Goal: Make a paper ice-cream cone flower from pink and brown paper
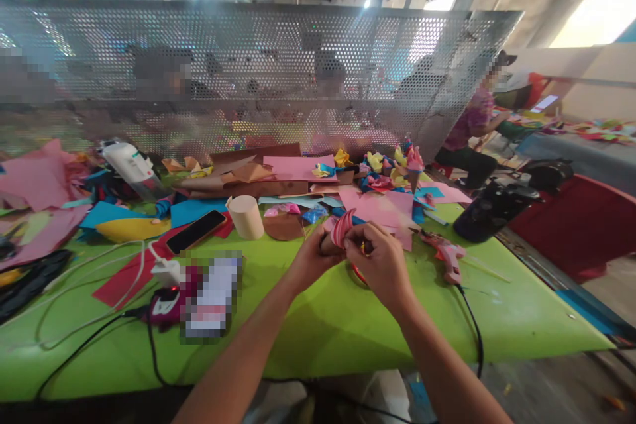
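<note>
Between my two hands, above the green table, is a small rolled piece of pink striped paper [342,226]. My left hand [314,253] is wrapped round its lower part, and a brown part shows under the pink stripes. With thumb and fingers closed, my right hand [380,258] pinches the roll's right side. A red ring-shaped handle [358,276] lies on the table below my right hand, mostly hidden. Right of my hands rests a pink glue gun [450,257] with its nozzle pointing left. Pink paper sheets [382,207] lie just behind my hands.
A cream tape roll [246,217], dark phone [196,232], blurred-out phone [213,295] and purple power strip [166,308] with cables are on the left. A dark bottle [491,209] leans at right. Paper flowers [382,169] stand before a perforated metal screen [278,73]. A person sits far right.
</note>
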The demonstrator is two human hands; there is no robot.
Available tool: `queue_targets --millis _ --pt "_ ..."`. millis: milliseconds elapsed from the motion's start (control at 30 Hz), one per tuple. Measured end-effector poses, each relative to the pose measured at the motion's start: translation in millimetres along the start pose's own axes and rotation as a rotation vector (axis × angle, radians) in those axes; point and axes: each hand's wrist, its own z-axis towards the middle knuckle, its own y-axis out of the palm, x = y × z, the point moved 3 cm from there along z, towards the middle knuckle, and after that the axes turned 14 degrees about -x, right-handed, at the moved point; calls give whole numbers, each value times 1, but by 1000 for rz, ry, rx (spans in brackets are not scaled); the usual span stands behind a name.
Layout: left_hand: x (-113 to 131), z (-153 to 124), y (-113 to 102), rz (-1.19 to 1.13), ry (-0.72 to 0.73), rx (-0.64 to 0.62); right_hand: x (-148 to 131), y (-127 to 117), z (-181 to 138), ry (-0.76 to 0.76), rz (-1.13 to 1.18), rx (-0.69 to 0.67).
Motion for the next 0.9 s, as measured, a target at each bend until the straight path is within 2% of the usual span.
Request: queue_targets --millis 133,433,900 --pt "-2 0 -1 23 7 7 -2 -1 0 -4 17 -3" --pt "4 -3 -5 257 -29 51 -6 -5 -1 -35 39 2" --pt "3 -3 -6 307 -18 45 -3 -1 2 -27 6 -27"
